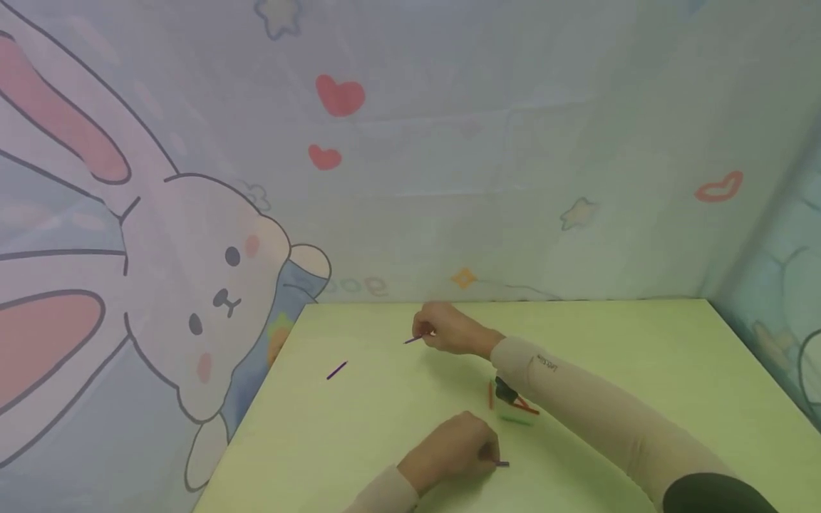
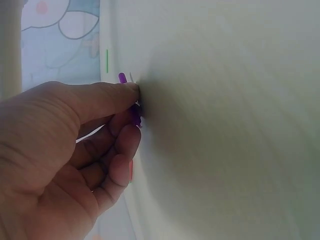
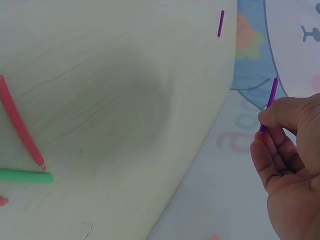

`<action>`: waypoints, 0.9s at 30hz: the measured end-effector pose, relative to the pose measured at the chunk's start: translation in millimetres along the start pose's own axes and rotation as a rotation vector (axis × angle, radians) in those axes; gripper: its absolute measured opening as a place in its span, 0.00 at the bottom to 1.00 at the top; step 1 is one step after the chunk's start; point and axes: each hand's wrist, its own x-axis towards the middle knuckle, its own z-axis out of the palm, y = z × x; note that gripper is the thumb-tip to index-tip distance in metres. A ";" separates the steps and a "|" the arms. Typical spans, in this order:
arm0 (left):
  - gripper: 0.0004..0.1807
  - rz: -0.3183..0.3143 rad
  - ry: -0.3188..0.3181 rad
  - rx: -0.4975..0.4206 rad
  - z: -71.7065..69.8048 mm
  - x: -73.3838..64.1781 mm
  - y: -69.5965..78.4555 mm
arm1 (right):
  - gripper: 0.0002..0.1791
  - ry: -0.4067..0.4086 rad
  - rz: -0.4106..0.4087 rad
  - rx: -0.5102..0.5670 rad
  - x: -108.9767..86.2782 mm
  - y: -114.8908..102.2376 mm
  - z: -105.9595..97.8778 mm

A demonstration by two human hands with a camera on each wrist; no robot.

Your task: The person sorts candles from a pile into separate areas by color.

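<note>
My left hand [image 1: 452, 449] pinches a thin purple stick [image 2: 123, 78] between thumb and fingertips, close over the near part of the table. In the head view one end of that stick sticks out past the fingers. My right hand [image 1: 452, 329] is raised near the table's back edge and holds another slim purple stick [image 3: 272, 95] by one end, its free end pointing left in the head view. A third purple stick [image 1: 336, 370] lies on the table at the left, apart from both hands.
Under my right forearm, red sticks [image 1: 491, 395] and a green stick [image 1: 516, 420] lie on the yellow-green table [image 1: 288, 442], partly hidden by the dark wrist camera [image 1: 505, 390]. A cloth backdrop [image 1: 410, 235] with a printed rabbit hangs behind the table's back edge.
</note>
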 end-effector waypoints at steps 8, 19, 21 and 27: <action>0.04 -0.017 -0.007 -0.012 -0.9 -5.8 3.4 | 0.09 -0.014 -0.025 0.047 3.4 0.7 10.9; 0.05 -0.043 -0.005 -0.013 -2.3 -14.7 3.5 | 0.07 -0.058 -0.012 0.032 21.6 -1.0 20.3; 0.06 -0.046 -0.007 -0.014 -1.6 -16.7 3.7 | 0.07 -0.066 -0.015 0.040 25.0 -2.7 20.9; 0.05 -0.063 0.001 -0.038 0.9 -24.5 6.3 | 0.07 -0.076 -0.048 0.068 33.2 -6.7 27.3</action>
